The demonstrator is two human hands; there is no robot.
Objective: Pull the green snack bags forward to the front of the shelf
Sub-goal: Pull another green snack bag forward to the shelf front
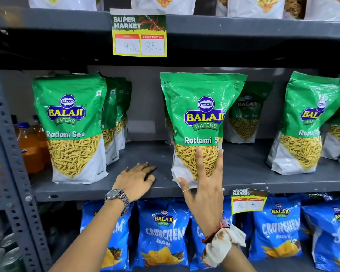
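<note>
From the head camera, I am resting my right hand [203,185] flat against the lower front of the middle green snack bag [201,122], fingers [200,163] spread and open, gripping nothing. That bag is standing upright near the front edge of the grey shelf [110,190]. My left hand [134,180] is lying palm down on the bare shelf just beside it, fingers loosely extended, holding nothing. The left green bag [71,126] is already sitting at the front, with more bags [116,114] lined up behind it; another bag [245,112] is waiting further back behind the middle one. To do this well, I am thinking I should square the middle bag's base with the edge, keep it upright, then reach behind for the rear one.
</note>
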